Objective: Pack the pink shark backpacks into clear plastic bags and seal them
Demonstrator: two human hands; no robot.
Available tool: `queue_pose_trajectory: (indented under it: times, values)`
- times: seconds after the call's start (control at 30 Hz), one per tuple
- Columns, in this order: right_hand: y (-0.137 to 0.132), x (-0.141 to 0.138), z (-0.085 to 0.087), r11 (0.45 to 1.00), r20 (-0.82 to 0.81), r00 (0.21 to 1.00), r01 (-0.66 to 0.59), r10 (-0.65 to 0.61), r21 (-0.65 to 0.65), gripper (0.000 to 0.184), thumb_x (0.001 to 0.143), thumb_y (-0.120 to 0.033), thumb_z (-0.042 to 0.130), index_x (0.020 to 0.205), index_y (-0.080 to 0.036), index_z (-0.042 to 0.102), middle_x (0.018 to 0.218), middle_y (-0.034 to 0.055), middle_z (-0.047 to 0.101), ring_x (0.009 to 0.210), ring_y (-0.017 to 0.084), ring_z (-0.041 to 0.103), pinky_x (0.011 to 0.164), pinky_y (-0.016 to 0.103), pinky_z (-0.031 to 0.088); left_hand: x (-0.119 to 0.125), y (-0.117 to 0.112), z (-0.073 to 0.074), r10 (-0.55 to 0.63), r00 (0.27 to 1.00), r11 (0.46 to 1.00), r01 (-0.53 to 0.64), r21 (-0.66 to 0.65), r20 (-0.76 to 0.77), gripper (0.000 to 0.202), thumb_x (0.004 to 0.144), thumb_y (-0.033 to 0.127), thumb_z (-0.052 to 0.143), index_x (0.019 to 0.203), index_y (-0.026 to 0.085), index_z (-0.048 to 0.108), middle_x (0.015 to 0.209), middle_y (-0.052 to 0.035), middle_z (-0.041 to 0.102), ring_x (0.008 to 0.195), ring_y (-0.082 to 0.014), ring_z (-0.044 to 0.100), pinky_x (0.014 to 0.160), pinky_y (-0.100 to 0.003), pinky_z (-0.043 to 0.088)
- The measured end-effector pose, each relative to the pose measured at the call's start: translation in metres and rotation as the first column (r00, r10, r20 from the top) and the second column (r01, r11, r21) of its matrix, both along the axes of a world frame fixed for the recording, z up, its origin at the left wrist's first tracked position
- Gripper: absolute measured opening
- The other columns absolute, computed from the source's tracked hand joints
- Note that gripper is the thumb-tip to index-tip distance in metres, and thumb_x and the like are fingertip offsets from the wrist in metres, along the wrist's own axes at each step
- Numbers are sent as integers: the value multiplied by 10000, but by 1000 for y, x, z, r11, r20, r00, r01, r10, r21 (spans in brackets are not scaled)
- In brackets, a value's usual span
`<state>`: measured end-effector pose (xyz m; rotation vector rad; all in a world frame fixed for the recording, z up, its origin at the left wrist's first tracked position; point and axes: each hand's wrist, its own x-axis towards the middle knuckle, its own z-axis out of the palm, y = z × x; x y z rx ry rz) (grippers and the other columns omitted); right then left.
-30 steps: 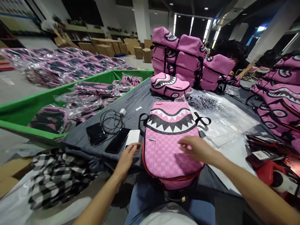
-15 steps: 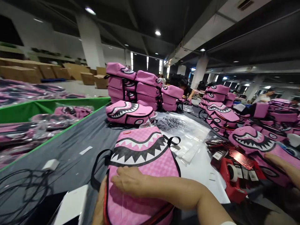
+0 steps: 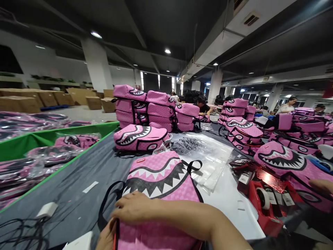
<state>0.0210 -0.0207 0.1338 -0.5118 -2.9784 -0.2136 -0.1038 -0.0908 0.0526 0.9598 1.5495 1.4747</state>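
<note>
A pink backpack (image 3: 156,173) with a black-and-white shark-mouth print lies in front of me on the dark table cover. My right arm reaches across it from the right. My right hand (image 3: 132,208) rests at the bag's left edge, its fingers bent over the side. Just below, my left hand (image 3: 106,236) is closed on that same side, touching or nearly touching the right fingertips; most of its fingers are hidden. A black strap (image 3: 105,205) sticks out to the left of the bag. On its right a black strap loop (image 3: 195,165) stands out.
Beyond the bag are stacked pink backpacks (image 3: 160,108) and clear plastic bags (image 3: 208,152). Right of me sit a red tape dispenser (image 3: 265,208), tags and another pink backpack (image 3: 283,161), with a co-worker's hand (image 3: 322,186) on it. Left are cables (image 3: 28,227) and a green-edged bin (image 3: 75,158).
My right hand has slid left to the backpack's edge, near my left hand. The view has tilted up a little. The co-worker's hand at right has drawn back toward the frame edge.
</note>
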Motion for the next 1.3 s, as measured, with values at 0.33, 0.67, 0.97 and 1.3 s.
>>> queue_pose_trajectory:
  times: [0.33,0.67,0.97,1.3]
  values:
    - [15,-12,-5,914,159,919,-383,361,133,146,970,-194,562,902,-196,692,928,27,736,951,195,591,880,361,364,-29,-53,19,-461,674,883,416,-219,-578,362,845,583,515,794,243,629,749,-26,703,706,-210,649,667,-277,496]
    - [29,-11,-4,980,139,975,-186,175,70,255,998,-143,456,916,-114,696,915,94,714,921,206,524,943,390,352,85,-181,50,-608,508,769,569,-292,-610,296,1011,322,381,789,222,549,768,-9,675,688,-143,627,643,-224,407]
    - [-23,85,21,991,-230,965,115,-128,-70,246,1018,-204,436,1165,-186,632,1036,88,681,893,195,623,771,311,481,197,-120,38,-528,697,827,553,-105,-485,244,951,260,440,750,207,568,582,1,605,523,-141,597,524,-230,384]
    - [-173,248,-78,967,-725,645,225,-241,-121,333,1016,-255,475,1327,-211,587,916,105,724,782,209,696,608,303,555,194,-123,46,-155,475,685,684,252,-866,236,1026,237,421,891,195,610,689,-2,680,557,-136,633,533,-263,424]
